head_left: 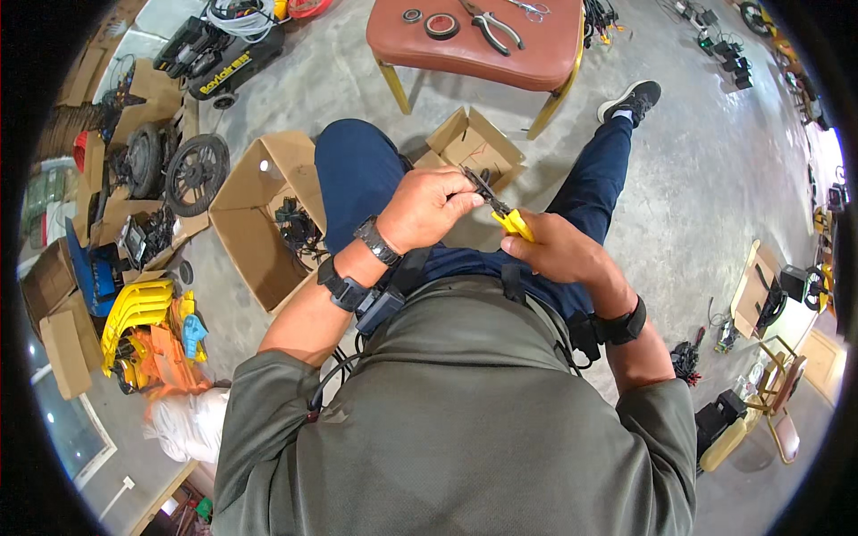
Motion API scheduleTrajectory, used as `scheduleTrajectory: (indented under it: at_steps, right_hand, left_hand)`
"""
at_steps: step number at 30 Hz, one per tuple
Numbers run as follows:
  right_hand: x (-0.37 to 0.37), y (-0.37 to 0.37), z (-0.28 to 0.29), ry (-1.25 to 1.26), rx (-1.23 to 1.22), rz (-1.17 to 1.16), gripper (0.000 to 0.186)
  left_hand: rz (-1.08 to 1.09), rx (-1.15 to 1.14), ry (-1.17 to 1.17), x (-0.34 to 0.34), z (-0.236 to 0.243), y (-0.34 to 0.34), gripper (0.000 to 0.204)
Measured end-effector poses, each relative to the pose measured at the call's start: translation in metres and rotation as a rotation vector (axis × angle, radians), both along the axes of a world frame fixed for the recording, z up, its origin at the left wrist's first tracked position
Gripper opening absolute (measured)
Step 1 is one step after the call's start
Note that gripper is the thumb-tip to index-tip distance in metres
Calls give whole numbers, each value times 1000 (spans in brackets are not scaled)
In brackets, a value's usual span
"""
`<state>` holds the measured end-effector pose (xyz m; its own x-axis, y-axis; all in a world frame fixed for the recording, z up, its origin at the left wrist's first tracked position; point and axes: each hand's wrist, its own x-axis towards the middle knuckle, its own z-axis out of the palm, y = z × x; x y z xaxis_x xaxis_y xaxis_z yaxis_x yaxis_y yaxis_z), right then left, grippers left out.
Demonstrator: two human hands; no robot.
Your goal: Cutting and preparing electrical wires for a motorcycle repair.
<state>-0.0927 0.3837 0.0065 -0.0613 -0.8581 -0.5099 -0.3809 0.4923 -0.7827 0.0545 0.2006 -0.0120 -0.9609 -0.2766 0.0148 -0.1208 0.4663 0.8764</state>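
Note:
My right hand (563, 247) is closed around the yellow handles of a pair of pliers (511, 223), whose dark jaws point up and left toward my other hand. The fingers of my left hand (427, 210) are pinched together at the tip of those jaws. Whatever sits between them is too small and covered to make out. Both hands are in front of my waist, above my lap. Just beyond them on the floor stands a small open cardboard box (451, 141) with thin red wire inside.
Ahead is a brown padded stool (429, 54) carrying black-handled pliers (490, 29), tape rolls (441, 26) and scissors (534, 10). A larger cardboard box (246, 234) with black cables stands by my left leg. Wheels (197, 175), yellow parts (134, 314) and a black air compressor (228, 73) lie left.

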Motion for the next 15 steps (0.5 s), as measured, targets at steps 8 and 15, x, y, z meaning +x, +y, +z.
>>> scheduleTrajectory:
  at_steps: [8, 15]
  right_hand:
    - [5, -1, -10, -34, 12, -77, 31]
    - [13, 1, -22, -178, -23, -160, 34]
  left_hand:
    - [66, 227, -2, 2, -8, 2, 14]
    - [75, 291, -109, 5, -7, 1, 15]
